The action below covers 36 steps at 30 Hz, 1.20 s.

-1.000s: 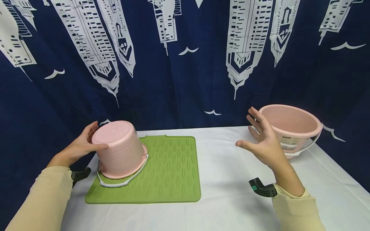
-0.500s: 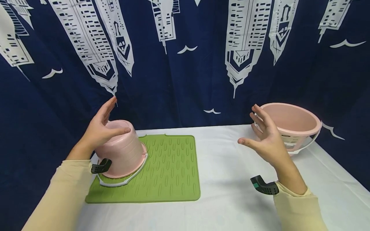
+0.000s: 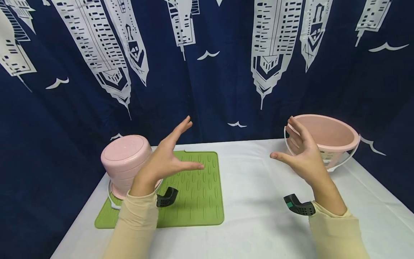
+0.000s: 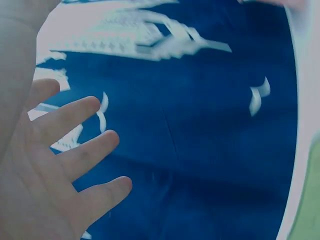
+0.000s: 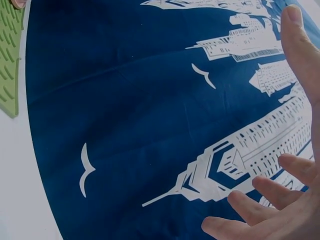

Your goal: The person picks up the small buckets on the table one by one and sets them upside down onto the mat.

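Left hand (image 3: 165,158) open over mat (image 3: 200,201) | right hand (image 3: 304,158) beside bucket rim (image 3: 343,124)

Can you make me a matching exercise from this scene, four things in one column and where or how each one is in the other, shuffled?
Things:
1. upside-down pink plastic bucket
2. upright pink plastic bucket
3. ribbed green silicone mat
4. left hand

Places or states:
A. lies flat on the white tablecloth
B. far right of the table, mouth up
C. held in the air, fingers spread, holding nothing
D. stands on the mat's left edge, base up

Pairs: 1-D, 2-B, 3-A, 4-C
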Available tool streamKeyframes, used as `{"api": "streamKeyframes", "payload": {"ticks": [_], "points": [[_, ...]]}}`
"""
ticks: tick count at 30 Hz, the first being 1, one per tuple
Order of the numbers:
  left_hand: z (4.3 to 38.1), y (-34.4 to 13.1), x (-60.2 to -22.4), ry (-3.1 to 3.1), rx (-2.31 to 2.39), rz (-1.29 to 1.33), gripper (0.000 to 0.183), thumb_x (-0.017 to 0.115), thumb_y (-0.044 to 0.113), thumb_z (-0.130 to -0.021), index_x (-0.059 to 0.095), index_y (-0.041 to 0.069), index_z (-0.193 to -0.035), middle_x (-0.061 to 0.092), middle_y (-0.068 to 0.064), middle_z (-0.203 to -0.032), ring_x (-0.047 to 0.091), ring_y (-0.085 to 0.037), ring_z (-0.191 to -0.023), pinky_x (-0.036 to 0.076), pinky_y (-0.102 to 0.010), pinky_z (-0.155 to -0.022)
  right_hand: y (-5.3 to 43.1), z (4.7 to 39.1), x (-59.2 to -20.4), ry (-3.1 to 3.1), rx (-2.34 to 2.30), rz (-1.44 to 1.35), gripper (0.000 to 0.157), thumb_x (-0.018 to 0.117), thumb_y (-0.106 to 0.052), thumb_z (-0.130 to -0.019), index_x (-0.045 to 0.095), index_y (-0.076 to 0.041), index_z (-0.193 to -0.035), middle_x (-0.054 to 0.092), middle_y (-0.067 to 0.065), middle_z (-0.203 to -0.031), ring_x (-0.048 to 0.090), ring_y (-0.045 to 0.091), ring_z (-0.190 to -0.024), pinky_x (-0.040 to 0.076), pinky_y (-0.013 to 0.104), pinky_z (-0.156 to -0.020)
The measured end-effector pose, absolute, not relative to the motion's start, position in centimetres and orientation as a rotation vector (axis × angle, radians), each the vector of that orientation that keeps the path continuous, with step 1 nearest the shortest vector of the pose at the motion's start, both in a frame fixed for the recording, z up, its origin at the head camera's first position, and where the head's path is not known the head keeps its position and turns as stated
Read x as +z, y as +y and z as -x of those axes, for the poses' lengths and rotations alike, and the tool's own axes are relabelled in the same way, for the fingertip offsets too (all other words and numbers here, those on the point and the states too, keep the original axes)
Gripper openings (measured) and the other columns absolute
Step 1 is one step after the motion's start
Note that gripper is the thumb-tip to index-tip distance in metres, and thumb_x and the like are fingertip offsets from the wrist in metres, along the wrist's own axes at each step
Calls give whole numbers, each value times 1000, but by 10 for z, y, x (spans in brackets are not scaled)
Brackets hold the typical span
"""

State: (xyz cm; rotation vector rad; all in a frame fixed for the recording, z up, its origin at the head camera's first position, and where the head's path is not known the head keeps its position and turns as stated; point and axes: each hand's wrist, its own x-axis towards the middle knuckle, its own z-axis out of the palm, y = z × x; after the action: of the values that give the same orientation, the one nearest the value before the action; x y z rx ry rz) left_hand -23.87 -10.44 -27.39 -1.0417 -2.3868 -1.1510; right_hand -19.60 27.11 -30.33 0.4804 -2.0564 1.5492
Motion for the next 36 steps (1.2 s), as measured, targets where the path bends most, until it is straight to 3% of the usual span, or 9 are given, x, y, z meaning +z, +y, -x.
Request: {"api": "streamKeyframes", "payload": {"ticks": [9,25,36], "points": [[211,-62,-277,-2238,-1362,1117,129,99,27,-63,16,41,-160,35,13,-158,30,-9,-145,26,-47,-116,272,197,-306,-2008,1640,-499,113,85,17,-68,27,-11,-160,25,11,-164,26,25,-149,31,22,-111],[214,-67,-286,-2215,-1398,1178,126,99,22,-64,20,36,-161,38,9,-157,37,-14,-142,33,-47,-113,269,199,-309,-2142,1473,-463,115,88,12,-68,24,-13,-160,25,7,-164,26,27,-149,33,20,-109],[212,-66,-288,-2287,-1376,1242,101,95,28,-71,39,34,-155,46,13,-150,46,-11,-134,36,-40,-111,289,211,-316,-2249,1313,-345,117,94,0,-65,26,-7,-159,29,15,-161,27,30,-148,26,13,-109]]}}
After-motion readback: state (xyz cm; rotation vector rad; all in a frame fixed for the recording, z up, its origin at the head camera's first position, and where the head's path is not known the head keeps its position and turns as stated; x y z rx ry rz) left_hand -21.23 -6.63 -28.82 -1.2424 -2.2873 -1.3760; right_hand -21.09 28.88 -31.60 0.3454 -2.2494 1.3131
